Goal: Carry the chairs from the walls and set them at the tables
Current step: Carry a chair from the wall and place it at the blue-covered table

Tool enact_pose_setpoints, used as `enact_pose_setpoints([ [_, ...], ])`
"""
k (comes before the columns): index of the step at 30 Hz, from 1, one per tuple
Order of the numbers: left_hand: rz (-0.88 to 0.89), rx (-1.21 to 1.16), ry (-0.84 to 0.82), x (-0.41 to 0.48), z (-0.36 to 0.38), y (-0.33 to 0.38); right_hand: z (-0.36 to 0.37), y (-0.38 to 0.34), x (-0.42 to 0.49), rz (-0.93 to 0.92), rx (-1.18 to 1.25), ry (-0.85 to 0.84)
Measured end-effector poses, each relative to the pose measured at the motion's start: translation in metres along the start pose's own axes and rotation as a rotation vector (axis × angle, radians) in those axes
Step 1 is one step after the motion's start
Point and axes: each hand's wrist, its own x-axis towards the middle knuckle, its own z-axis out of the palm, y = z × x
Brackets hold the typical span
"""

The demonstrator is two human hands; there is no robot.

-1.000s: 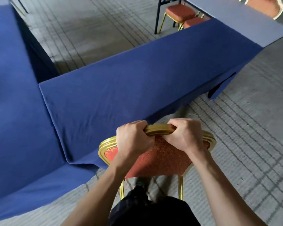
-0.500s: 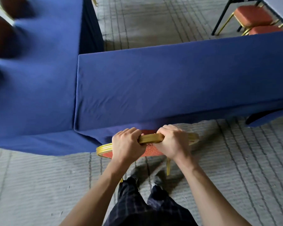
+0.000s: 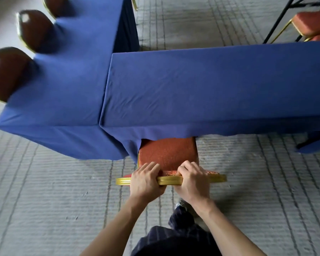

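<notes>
A chair (image 3: 167,154) with a red patterned seat and gold frame stands at the near side of a table (image 3: 201,85) draped in blue cloth. The front of its seat is hidden under the cloth's hem. My left hand (image 3: 145,182) grips the gold top rail of the backrest left of centre. My right hand (image 3: 193,182) grips the same rail right of centre. Both sets of fingers curl over the rail.
A second blue-clothed table (image 3: 59,89) joins at the left, with three dark brown chair backs (image 3: 33,30) along its far side. Red chairs (image 3: 312,24) stand at the far right beside black table legs. Grey striped carpet surrounds me; my legs are below.
The chair has gone forward, so its seat now reaches under the table's cloth. The view has swung to look straight down, and both hands keep their grip on the rail.
</notes>
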Motion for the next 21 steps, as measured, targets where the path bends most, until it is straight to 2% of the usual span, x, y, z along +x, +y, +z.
enact_pose_setpoints([
  [5, 0.041, -0.007, -0.171, -0.067, 0.012, 0.003, 0.013, -0.002, -0.068, 0.018, -0.061, -0.231],
  [8, 0.054, -0.009, -0.204, -0.109, 0.017, 0.005, 0.018, -0.015, -0.108, 0.026, -0.098, -0.316],
  [11, 0.021, -0.016, -0.207, -0.13, 0.015, 0.0, 0.022, -0.031, -0.126, 0.071, -0.105, -0.283],
  [16, -0.104, -0.103, -0.349, -0.134, 0.007, 0.0, 0.019, -0.043, -0.128, 0.206, -0.089, -0.199],
  [21, -0.23, -0.14, -0.365, -0.162, 0.002, 0.006, 0.02, -0.063, -0.149, 0.148, -0.151, -0.24],
])
